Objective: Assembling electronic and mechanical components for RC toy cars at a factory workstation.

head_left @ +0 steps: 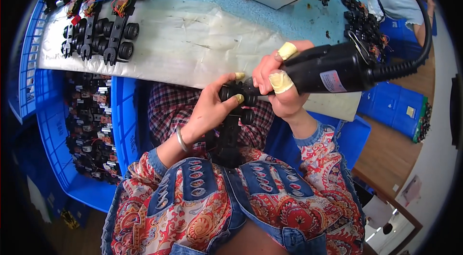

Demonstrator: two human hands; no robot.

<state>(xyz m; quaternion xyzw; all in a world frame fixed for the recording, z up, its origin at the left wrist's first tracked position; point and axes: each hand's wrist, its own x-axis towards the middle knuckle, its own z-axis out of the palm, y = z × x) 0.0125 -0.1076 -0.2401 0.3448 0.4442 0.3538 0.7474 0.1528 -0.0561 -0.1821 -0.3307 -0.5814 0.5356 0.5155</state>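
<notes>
Several wheeled frames [115, 38] lie at upper left; at centre, the left hand [208, 108] pinches a black chassis [231, 132]; the right hand [284, 100] wraps a corded tool [316, 69], best held straight and steady while the left braces against twist.

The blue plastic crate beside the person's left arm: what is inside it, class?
Packed inside the blue plastic crate are many small black assemblies with silver and orange parts. They cover its floor, so anything beneath them is hidden.
</notes>
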